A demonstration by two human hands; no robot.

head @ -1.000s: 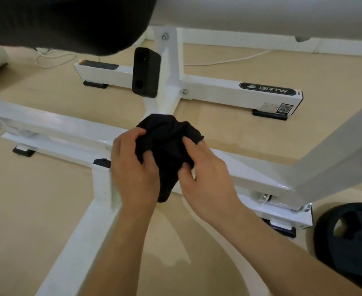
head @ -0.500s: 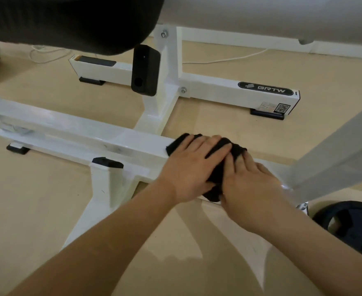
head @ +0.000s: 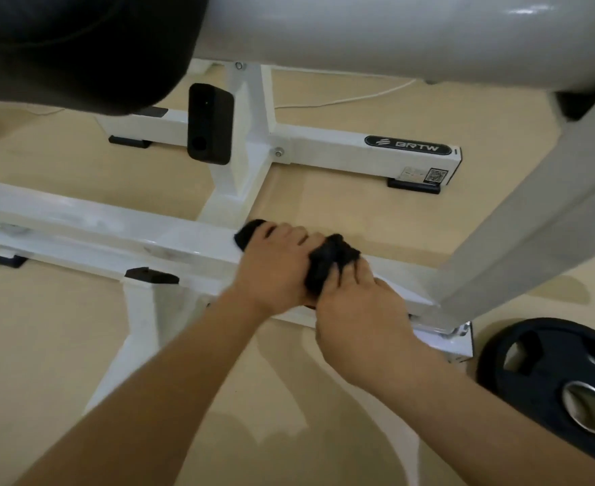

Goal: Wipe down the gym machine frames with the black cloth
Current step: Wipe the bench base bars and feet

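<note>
The black cloth [head: 327,266] lies bunched on the white frame bar [head: 113,233], left hand [head: 271,271] pressing flat, right hand [head: 355,310] apparently pinching its edge (fingers partly hidden). Bunched cloth could skip patches or slip off.

Tan floor [head: 376,201], white cable [head: 345,98]
</note>
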